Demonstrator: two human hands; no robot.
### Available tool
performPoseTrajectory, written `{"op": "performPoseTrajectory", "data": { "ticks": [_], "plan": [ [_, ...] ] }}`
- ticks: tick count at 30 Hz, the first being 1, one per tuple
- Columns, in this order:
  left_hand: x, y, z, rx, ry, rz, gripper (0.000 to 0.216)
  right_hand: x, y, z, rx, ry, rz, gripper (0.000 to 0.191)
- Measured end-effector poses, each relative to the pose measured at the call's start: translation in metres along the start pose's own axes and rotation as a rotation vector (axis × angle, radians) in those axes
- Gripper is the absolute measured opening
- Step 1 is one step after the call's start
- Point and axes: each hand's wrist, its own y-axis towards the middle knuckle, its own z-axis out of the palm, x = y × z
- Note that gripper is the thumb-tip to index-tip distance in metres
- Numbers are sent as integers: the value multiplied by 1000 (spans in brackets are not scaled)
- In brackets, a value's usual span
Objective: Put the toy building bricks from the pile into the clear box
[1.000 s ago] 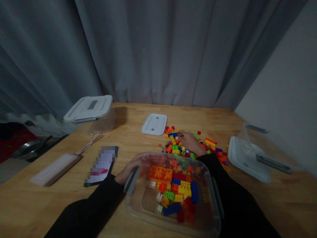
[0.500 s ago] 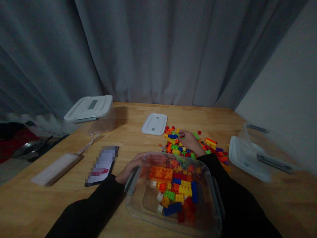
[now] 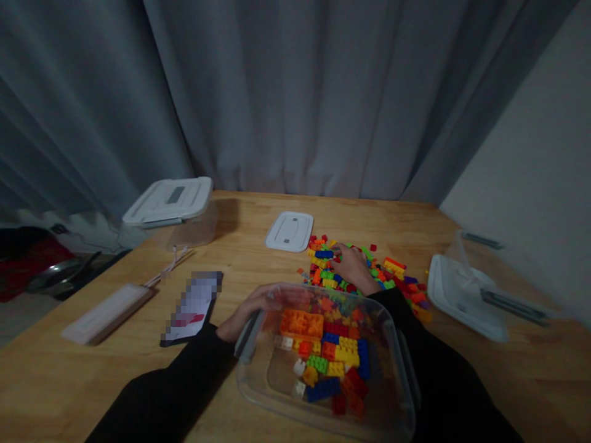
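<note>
A clear plastic box stands close in front of me. Inside lie several building bricks in orange, yellow, blue, green, red and white. My left hand grips the box's far left rim, with its fingers over the edge and partly seen through the plastic. Beyond the box, a heap of loose colourful bricks is spread on the table. My right hand rests in that heap, palm down, its fingers bent and apart among the bricks. No brick is visibly held in it.
A white flat lid lies behind the heap. At the back left is a lidded box. A phone and a pale power strip lie left. Another clear box tilts by a white lid at right.
My right hand has shifted slightly within the heap, and its fingers have spread a little. My left hand keeps its place on the box. The whole view has moved slightly.
</note>
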Motion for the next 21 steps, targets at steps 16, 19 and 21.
{"op": "performPoseTrajectory", "data": {
  "ticks": [16,19,21],
  "plan": [
    [2,0,0,-17,15,22,53,1,-4,-9,-28,-100,-84,44],
    [5,1,-3,-17,7,30,52,-2,-1,-10,-39,-113,-90,46],
    [7,1,-4,-3,-6,26,53,-5,1,-10,-37,-118,-87,46]
  ]
}}
